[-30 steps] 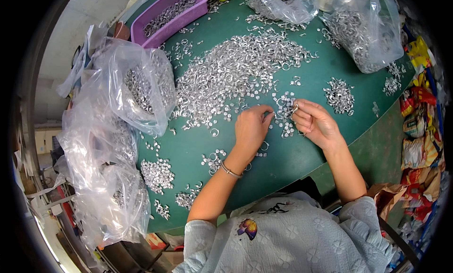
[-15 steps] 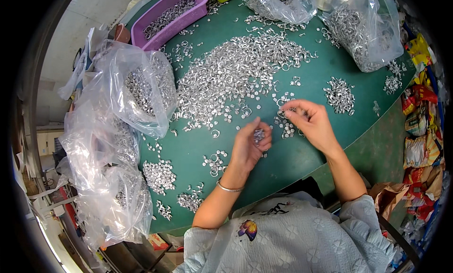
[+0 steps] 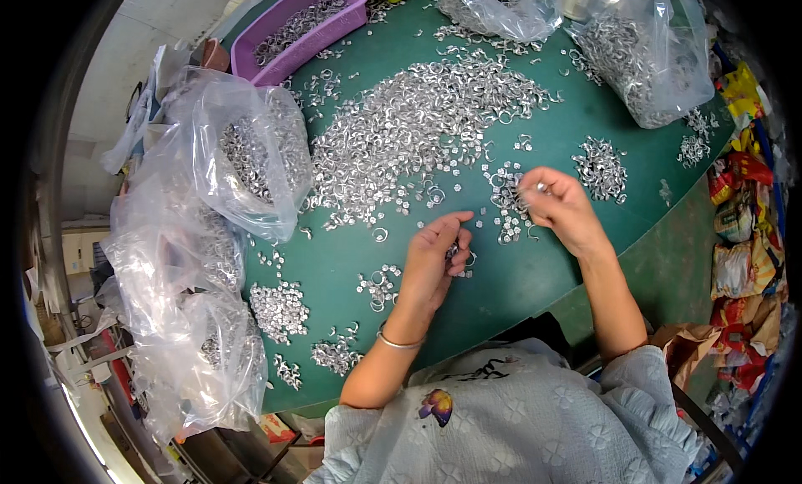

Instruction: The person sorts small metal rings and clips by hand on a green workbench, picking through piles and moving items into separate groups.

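Note:
My left hand [image 3: 433, 254] is curled, palm turned inward, around several small silver metal pieces [image 3: 452, 252] that show between its fingers. To its right, my right hand [image 3: 564, 210] pinches thumb and fingers together; a silvery bit [image 3: 542, 188] shows at the fingertips, its shape too small to tell. Beside those fingertips lies a small cluster of silver pieces [image 3: 509, 223], some ring-shaped and some like little blocks. Beyond both hands spreads a large heap of small silver metal pieces [image 3: 409, 137], many of them curved, on the green tabletop [image 3: 501, 287].
Smaller piles of silver pieces lie at the right [image 3: 602, 170] and left [image 3: 280, 310]. Clear plastic bags [image 3: 251, 162] of pieces line the left edge, and another bag [image 3: 643, 62] stands far right. A purple basket [image 3: 305, 37] sits at the back left.
My right hand has shifted right, off the small cluster, uncovering more of it. My left hand has moved slightly left and turned, its fingers now hiding more of the silver pieces.

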A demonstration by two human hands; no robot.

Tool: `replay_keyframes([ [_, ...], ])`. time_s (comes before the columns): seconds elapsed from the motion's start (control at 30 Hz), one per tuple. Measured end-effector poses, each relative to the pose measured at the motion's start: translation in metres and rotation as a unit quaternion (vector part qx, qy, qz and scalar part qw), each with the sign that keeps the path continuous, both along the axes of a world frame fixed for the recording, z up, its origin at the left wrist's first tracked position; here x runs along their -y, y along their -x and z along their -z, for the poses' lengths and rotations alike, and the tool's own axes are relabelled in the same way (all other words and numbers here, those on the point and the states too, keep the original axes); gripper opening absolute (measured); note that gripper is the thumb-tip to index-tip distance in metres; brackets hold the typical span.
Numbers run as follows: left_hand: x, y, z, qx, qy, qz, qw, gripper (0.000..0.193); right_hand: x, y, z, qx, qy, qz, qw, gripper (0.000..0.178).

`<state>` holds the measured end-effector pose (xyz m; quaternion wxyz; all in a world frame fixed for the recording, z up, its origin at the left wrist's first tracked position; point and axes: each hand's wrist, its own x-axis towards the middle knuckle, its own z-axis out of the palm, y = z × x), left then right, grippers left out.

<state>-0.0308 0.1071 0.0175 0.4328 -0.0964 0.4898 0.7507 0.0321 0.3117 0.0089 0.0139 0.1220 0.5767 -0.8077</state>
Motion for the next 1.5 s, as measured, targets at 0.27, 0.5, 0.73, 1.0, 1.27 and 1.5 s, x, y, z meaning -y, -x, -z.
replay_keyframes([
  [0.27, -0.009, -0.019, 0.007, -0.533, 0.324, 0.137, 0.77, 0.02, -0.022, -0.024, -0.005, 0.052, 0.185, 0.065, 0.979, 0.022],
  [0.5, -0.023, -0.027, 0.023, -0.626, 0.365, 0.162, 0.67, 0.022, 0.021, -0.016, 0.006, 0.077, -0.63, 0.074, 0.769, 0.03],
  [0.73, 0.007, -0.012, 0.012, -0.43, 0.3, 0.096, 0.846, 0.014, 0.041, -0.028, 0.012, -0.114, -0.567, -0.019, 0.816, 0.023],
  [1.0, 0.003, -0.01, 0.005, -0.24, 0.183, 0.056, 0.952, 0.012, 0.015, -0.005, 0.007, -0.062, -0.298, 0.095, 0.948, 0.02],
  [1.27, -0.01, -0.008, -0.004, -0.05, 0.092, 0.068, 0.992, 0.014, 0.017, -0.016, -0.005, 0.061, 0.11, 0.064, 0.99, 0.02],
  [1.5, -0.013, -0.019, -0.014, -0.011, 0.032, 0.124, 0.992, 0.015, 0.033, -0.026, 0.002, -0.023, -0.007, -0.015, 1.0, 0.014],
])
